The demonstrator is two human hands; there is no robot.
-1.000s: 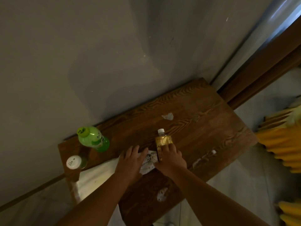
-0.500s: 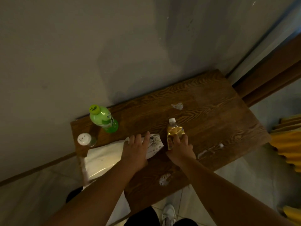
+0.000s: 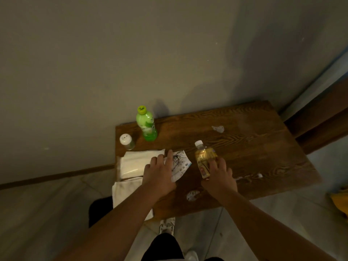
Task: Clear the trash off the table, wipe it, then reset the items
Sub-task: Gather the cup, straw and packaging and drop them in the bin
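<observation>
On the dark wooden table (image 3: 254,151), my right hand (image 3: 219,178) grips a small yellow bottle (image 3: 203,157) with a white cap, tilted away from me. My left hand (image 3: 160,173) lies flat, fingers spread, on a printed paper (image 3: 180,162) that rests at the edge of a white cloth (image 3: 133,162). The cloth hangs over the table's left front edge. Crumpled scraps of paper lie at the back (image 3: 218,128), near the front edge (image 3: 192,195) and at the right (image 3: 258,175).
A green bottle (image 3: 146,124) and a white-capped shaker (image 3: 127,141) stand at the table's back left corner. A grey wall runs behind the table, with a dark wooden frame (image 3: 323,117) at the right. My shoes (image 3: 167,226) show on the tiled floor below.
The view has swung, so the table now sits further right and lower. My right hand keeps its grip on the yellow bottle. My left hand stays pressed on the paper.
</observation>
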